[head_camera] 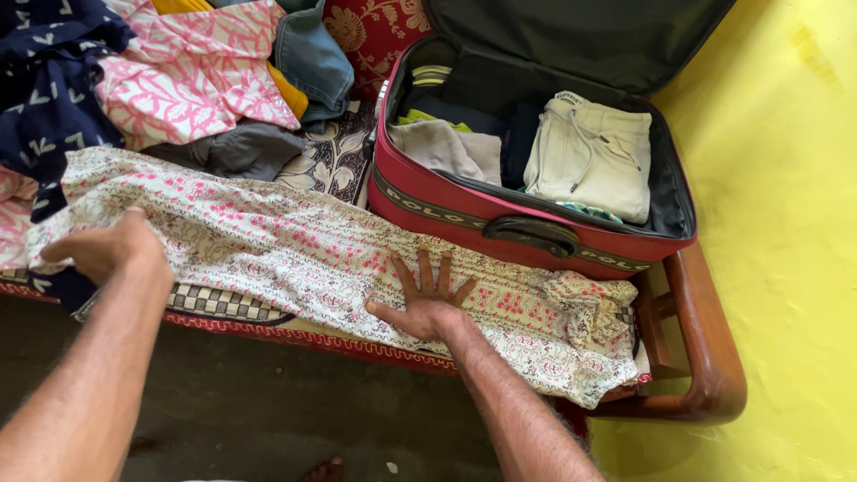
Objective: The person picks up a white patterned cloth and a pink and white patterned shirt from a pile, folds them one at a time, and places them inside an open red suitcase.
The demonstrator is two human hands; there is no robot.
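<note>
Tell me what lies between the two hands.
In the head view, only the floral cloth spans the stretch between the left hand, which grips its edge, and the right hand, pressed flat on it. Nothing else sits on that stretch.

A red suitcase lies open on the bed, its dark lid raised toward the yellow wall. Inside it, cream shorts sit folded on the right and a grey garment on the left. Left of the suitcase lie a pink-and-white cloth, a navy patterned cloth and blue jeans. The wooden bed frame curves round the near right corner.
</note>
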